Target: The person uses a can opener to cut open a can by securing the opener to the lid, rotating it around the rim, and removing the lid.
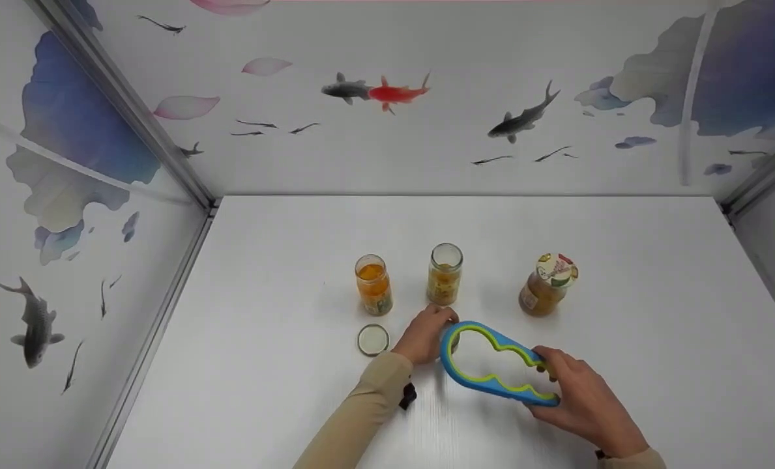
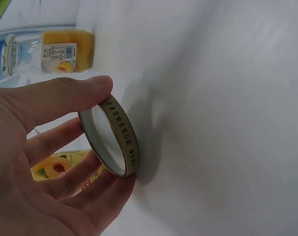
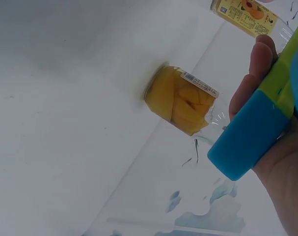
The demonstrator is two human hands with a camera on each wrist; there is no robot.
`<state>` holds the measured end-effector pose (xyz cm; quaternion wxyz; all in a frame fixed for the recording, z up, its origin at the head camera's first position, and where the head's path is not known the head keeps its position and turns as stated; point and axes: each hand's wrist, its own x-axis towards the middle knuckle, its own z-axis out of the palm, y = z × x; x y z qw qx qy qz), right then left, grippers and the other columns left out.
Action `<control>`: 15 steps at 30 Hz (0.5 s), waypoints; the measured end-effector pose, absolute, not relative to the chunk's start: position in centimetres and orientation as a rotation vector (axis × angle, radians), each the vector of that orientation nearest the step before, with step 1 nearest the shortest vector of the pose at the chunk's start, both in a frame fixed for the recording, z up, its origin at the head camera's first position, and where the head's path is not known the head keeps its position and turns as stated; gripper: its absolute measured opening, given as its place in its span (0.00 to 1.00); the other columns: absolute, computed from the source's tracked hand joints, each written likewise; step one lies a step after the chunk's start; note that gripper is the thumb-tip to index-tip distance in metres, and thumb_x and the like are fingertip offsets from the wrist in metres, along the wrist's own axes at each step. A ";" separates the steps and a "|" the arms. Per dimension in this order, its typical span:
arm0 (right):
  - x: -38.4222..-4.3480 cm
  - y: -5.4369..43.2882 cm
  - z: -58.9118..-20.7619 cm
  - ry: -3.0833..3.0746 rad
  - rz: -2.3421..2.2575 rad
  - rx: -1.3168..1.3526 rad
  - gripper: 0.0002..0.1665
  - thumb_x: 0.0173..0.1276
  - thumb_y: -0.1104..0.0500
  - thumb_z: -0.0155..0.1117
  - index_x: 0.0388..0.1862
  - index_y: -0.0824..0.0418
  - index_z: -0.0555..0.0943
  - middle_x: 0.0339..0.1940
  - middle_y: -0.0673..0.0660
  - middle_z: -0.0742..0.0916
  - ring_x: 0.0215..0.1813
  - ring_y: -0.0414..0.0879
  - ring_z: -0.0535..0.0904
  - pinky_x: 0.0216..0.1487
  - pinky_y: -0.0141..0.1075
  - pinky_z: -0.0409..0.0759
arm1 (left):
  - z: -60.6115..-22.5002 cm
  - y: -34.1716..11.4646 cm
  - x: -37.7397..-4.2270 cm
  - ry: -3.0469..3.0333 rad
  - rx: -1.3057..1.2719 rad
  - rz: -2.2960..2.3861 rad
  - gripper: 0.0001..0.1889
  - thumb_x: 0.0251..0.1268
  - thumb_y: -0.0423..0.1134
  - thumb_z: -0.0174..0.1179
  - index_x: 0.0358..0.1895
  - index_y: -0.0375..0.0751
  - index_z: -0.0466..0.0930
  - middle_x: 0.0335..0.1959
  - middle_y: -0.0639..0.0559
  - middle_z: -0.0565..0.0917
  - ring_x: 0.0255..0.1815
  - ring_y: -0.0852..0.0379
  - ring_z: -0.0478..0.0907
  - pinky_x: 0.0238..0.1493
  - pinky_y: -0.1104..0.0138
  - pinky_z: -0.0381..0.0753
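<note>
Thumb and fingers of my left hand [image 1: 424, 334] pinch a jar lid [image 2: 120, 132] by its rim, low over the table in front of the middle jar. In the left wrist view the lid is tilted on edge. My right hand [image 1: 586, 397] grips the handle ends of a blue and green jar opener [image 1: 491, 384], held above the table with its rounded end near the left hand. Behind the left hand stands an uncovered glass jar of fruit [image 1: 444, 283]. Another uncovered jar with orange contents [image 1: 375, 290] stands left of it. A second lid [image 1: 373, 340] lies before that jar.
A third fruit jar [image 1: 542, 296] stands upright at the right with its patterned lid on. White panels with painted fish [image 1: 397, 93] border the white table [image 1: 283, 260] at the back and sides.
</note>
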<state>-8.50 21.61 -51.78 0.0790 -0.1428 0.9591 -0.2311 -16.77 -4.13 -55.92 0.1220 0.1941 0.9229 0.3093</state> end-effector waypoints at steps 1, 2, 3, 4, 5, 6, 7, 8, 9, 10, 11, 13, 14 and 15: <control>-8.5 21.7 -51.8 2.870 -0.693 -0.422 0.46 0.41 0.53 0.83 0.59 0.61 0.70 0.41 0.52 0.82 0.39 0.47 0.75 0.39 0.45 0.77 | -55.9 -4.0 -16.8 2.702 0.556 0.862 0.16 0.60 0.30 0.65 0.50 0.44 0.77 0.49 0.48 0.74 0.50 0.52 0.73 0.53 0.61 0.75; -8.4 21.7 -51.9 2.870 -0.695 -0.417 0.46 0.41 0.53 0.83 0.59 0.61 0.70 0.41 0.52 0.83 0.39 0.47 0.75 0.39 0.45 0.77 | -56.0 -3.9 -16.9 2.713 0.548 0.820 0.15 0.61 0.30 0.65 0.50 0.45 0.77 0.48 0.47 0.74 0.49 0.52 0.73 0.51 0.61 0.76; -8.4 21.7 -51.9 2.869 -0.695 -0.408 0.46 0.42 0.52 0.82 0.59 0.61 0.70 0.41 0.52 0.83 0.39 0.47 0.75 0.39 0.45 0.77 | -56.0 -3.7 -16.9 2.725 0.542 0.779 0.14 0.62 0.31 0.64 0.50 0.45 0.77 0.48 0.48 0.74 0.48 0.52 0.72 0.49 0.61 0.77; -8.4 21.8 -51.9 2.866 -0.696 -0.399 0.46 0.42 0.52 0.82 0.59 0.61 0.70 0.41 0.52 0.83 0.39 0.48 0.75 0.39 0.45 0.77 | -56.0 -3.5 -17.0 2.740 0.542 0.727 0.13 0.63 0.32 0.63 0.50 0.46 0.77 0.47 0.48 0.74 0.47 0.52 0.72 0.47 0.61 0.77; -8.3 21.8 -51.9 2.865 -0.694 -0.388 0.46 0.42 0.52 0.82 0.59 0.61 0.70 0.42 0.52 0.82 0.39 0.48 0.75 0.39 0.45 0.77 | -56.1 -3.4 -17.0 2.755 0.545 0.678 0.12 0.64 0.32 0.62 0.49 0.46 0.78 0.47 0.48 0.75 0.47 0.52 0.72 0.46 0.61 0.77; -8.3 21.8 -51.9 2.864 -0.692 -0.378 0.46 0.42 0.51 0.82 0.59 0.61 0.70 0.42 0.53 0.82 0.39 0.48 0.75 0.39 0.45 0.78 | -56.1 -3.2 -17.1 2.767 0.548 0.637 0.12 0.65 0.32 0.62 0.50 0.47 0.78 0.47 0.48 0.75 0.46 0.52 0.72 0.45 0.62 0.78; -8.3 21.8 -51.9 2.860 -0.689 -0.369 0.46 0.42 0.51 0.82 0.59 0.61 0.70 0.42 0.53 0.82 0.40 0.48 0.75 0.40 0.46 0.78 | -56.1 -3.0 -17.1 2.777 0.553 0.603 0.11 0.65 0.33 0.61 0.50 0.47 0.78 0.46 0.48 0.75 0.46 0.52 0.72 0.44 0.62 0.78; -8.3 21.9 -51.8 2.857 -0.688 -0.361 0.46 0.42 0.51 0.82 0.59 0.61 0.70 0.42 0.53 0.82 0.40 0.48 0.75 0.40 0.46 0.78 | -56.1 -2.9 -17.1 2.782 0.557 0.575 0.11 0.66 0.33 0.61 0.50 0.47 0.78 0.47 0.47 0.75 0.46 0.52 0.72 0.44 0.62 0.78; -8.3 21.9 -51.8 2.854 -0.687 -0.356 0.46 0.42 0.51 0.82 0.59 0.61 0.70 0.42 0.53 0.82 0.40 0.48 0.75 0.40 0.46 0.78 | -56.1 -2.8 -17.1 2.784 0.558 0.556 0.11 0.66 0.33 0.61 0.50 0.47 0.78 0.47 0.47 0.75 0.46 0.52 0.71 0.45 0.62 0.77; -8.3 21.9 -51.7 2.853 -0.686 -0.353 0.46 0.42 0.51 0.82 0.59 0.61 0.70 0.42 0.53 0.82 0.40 0.48 0.75 0.41 0.47 0.78 | -56.1 -2.7 -17.1 2.784 0.559 0.538 0.12 0.66 0.33 0.60 0.51 0.47 0.78 0.48 0.47 0.75 0.47 0.51 0.71 0.45 0.61 0.77; -8.3 21.9 -51.7 2.852 -0.687 -0.354 0.46 0.42 0.52 0.82 0.59 0.61 0.71 0.42 0.53 0.82 0.40 0.48 0.75 0.41 0.47 0.78 | -56.1 -2.7 -17.1 2.784 0.556 0.530 0.12 0.66 0.33 0.60 0.51 0.47 0.78 0.48 0.47 0.75 0.48 0.51 0.71 0.46 0.61 0.77; -8.3 21.9 -51.6 2.847 -0.694 -0.357 0.46 0.42 0.52 0.82 0.59 0.61 0.71 0.42 0.53 0.82 0.40 0.48 0.75 0.41 0.46 0.78 | -56.0 -2.6 -17.1 2.786 0.557 0.524 0.13 0.66 0.33 0.61 0.52 0.47 0.78 0.49 0.46 0.75 0.48 0.50 0.70 0.47 0.60 0.77; -8.4 21.9 -51.6 2.846 -0.696 -0.358 0.46 0.43 0.52 0.82 0.59 0.61 0.71 0.42 0.53 0.82 0.39 0.48 0.75 0.41 0.46 0.78 | -56.0 -2.6 -17.0 2.784 0.555 0.522 0.13 0.66 0.33 0.60 0.53 0.47 0.78 0.49 0.46 0.75 0.49 0.50 0.70 0.48 0.60 0.77; -8.4 21.8 -51.6 2.845 -0.699 -0.361 0.46 0.43 0.52 0.82 0.59 0.61 0.71 0.41 0.53 0.82 0.39 0.48 0.75 0.40 0.46 0.78 | -55.9 -2.6 -17.0 2.786 0.559 0.518 0.14 0.66 0.33 0.60 0.53 0.47 0.78 0.50 0.45 0.75 0.49 0.50 0.70 0.48 0.59 0.77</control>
